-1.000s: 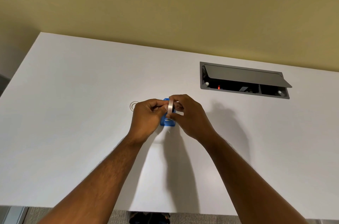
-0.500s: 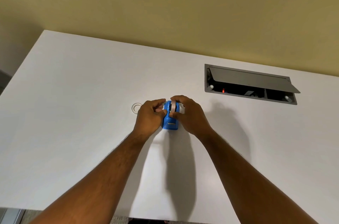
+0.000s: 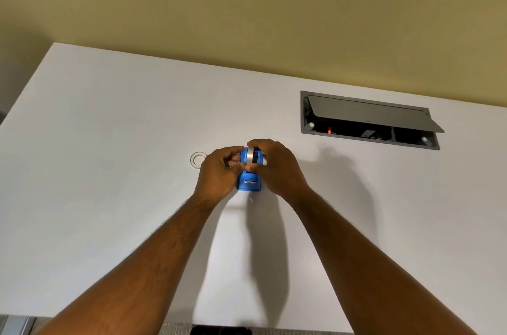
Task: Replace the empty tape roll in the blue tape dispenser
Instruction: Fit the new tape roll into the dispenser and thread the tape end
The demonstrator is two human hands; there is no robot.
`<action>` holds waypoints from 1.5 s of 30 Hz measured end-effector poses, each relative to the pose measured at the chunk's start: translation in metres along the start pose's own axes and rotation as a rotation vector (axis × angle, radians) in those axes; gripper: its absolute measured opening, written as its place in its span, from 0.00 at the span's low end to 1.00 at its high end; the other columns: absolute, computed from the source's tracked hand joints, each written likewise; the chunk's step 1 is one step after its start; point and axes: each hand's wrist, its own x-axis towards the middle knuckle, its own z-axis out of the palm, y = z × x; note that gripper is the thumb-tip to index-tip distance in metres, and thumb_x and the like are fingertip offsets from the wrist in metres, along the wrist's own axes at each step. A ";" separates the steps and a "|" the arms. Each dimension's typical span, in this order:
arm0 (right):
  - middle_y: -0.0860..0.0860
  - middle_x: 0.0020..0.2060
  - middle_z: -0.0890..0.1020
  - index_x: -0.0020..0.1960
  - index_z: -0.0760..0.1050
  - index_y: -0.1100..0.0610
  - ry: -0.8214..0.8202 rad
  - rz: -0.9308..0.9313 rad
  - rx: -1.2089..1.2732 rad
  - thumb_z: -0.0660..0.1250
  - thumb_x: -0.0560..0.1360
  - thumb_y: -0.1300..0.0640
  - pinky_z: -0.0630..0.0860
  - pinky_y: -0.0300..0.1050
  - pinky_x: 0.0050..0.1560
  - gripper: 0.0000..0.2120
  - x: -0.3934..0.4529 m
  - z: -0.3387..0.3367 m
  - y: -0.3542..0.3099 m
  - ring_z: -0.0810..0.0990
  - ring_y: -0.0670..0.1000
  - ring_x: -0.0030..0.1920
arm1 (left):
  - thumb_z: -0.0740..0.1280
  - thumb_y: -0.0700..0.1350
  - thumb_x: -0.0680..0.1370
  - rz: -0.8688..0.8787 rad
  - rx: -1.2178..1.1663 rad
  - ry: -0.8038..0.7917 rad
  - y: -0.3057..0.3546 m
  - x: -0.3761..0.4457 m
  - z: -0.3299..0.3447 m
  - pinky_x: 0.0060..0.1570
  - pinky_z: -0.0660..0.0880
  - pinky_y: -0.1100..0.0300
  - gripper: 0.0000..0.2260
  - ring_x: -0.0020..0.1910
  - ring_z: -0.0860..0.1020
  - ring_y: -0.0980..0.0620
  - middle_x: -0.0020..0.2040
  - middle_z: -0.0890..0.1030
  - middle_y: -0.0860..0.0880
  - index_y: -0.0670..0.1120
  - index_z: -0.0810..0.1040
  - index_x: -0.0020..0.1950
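Both your hands, left hand (image 3: 219, 170) and right hand (image 3: 277, 167), clamp the blue tape dispenser (image 3: 249, 182) at table centre, new roll (image 3: 250, 155) seated at its 12 o'clock; light, slick plastic, so pinch the sides.

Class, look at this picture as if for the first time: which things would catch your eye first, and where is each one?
First, the blue tape dispenser at the middle of the white table, with the left hand and right hand closed around it and a tape roll seated on top. Next, the open grey cable box set into the table at the far right. A small clear ring lies just left of the hands.
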 end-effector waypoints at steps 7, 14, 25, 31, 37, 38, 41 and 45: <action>0.52 0.60 0.82 0.65 0.76 0.55 -0.006 -0.012 -0.023 0.75 0.72 0.51 0.67 0.37 0.55 0.23 0.002 0.002 0.002 0.77 0.52 0.57 | 0.72 0.36 0.76 -0.005 -0.020 -0.004 -0.001 0.002 -0.001 0.61 0.80 0.49 0.16 0.54 0.84 0.49 0.55 0.86 0.48 0.46 0.82 0.63; 0.55 0.61 0.79 0.66 0.77 0.57 -0.036 -0.037 -0.001 0.73 0.74 0.52 0.63 0.25 0.51 0.22 0.005 0.001 0.007 0.77 0.50 0.57 | 0.72 0.37 0.76 0.013 0.005 -0.021 -0.001 0.004 -0.002 0.62 0.79 0.50 0.17 0.56 0.83 0.48 0.58 0.84 0.47 0.46 0.82 0.64; 0.50 0.54 0.80 0.59 0.76 0.55 0.133 0.003 0.114 0.68 0.78 0.56 0.76 0.42 0.53 0.10 -0.004 -0.003 0.009 0.76 0.46 0.51 | 0.68 0.33 0.78 0.187 0.103 -0.059 -0.008 0.003 0.000 0.60 0.76 0.61 0.20 0.58 0.77 0.54 0.63 0.75 0.48 0.48 0.77 0.68; 0.50 0.44 0.81 0.45 0.81 0.57 0.137 -0.055 0.025 0.64 0.80 0.58 0.73 0.41 0.44 0.08 0.002 -0.003 0.005 0.77 0.47 0.45 | 0.67 0.32 0.77 0.206 0.104 -0.092 -0.009 0.004 -0.002 0.58 0.74 0.66 0.20 0.59 0.77 0.53 0.62 0.75 0.49 0.49 0.78 0.65; 0.61 0.50 0.82 0.54 0.80 0.65 0.076 -0.123 0.009 0.61 0.82 0.61 0.71 0.38 0.51 0.10 -0.006 -0.007 0.006 0.79 0.57 0.50 | 0.70 0.34 0.75 0.164 0.065 -0.118 -0.011 0.004 -0.002 0.50 0.71 0.78 0.22 0.57 0.75 0.62 0.62 0.74 0.49 0.51 0.77 0.67; 0.62 0.50 0.82 0.55 0.80 0.65 0.070 -0.128 0.005 0.61 0.82 0.61 0.70 0.37 0.52 0.10 -0.006 -0.008 0.006 0.79 0.57 0.50 | 0.71 0.35 0.75 0.161 0.060 -0.115 -0.011 0.004 -0.002 0.49 0.71 0.78 0.22 0.56 0.75 0.63 0.62 0.74 0.49 0.52 0.77 0.67; 0.61 0.51 0.81 0.55 0.80 0.65 0.082 -0.133 -0.012 0.61 0.82 0.62 0.73 0.44 0.54 0.10 -0.007 -0.007 0.005 0.78 0.58 0.52 | 0.72 0.37 0.76 0.160 0.054 -0.099 -0.010 0.005 -0.001 0.48 0.71 0.79 0.21 0.56 0.76 0.62 0.62 0.75 0.49 0.52 0.78 0.67; 0.58 0.52 0.81 0.56 0.79 0.63 0.113 -0.116 -0.027 0.65 0.81 0.60 0.73 0.42 0.54 0.08 -0.009 -0.006 0.004 0.78 0.54 0.52 | 0.72 0.40 0.77 0.136 -0.012 -0.069 -0.007 0.005 0.002 0.52 0.74 0.73 0.17 0.59 0.78 0.53 0.62 0.77 0.48 0.52 0.80 0.64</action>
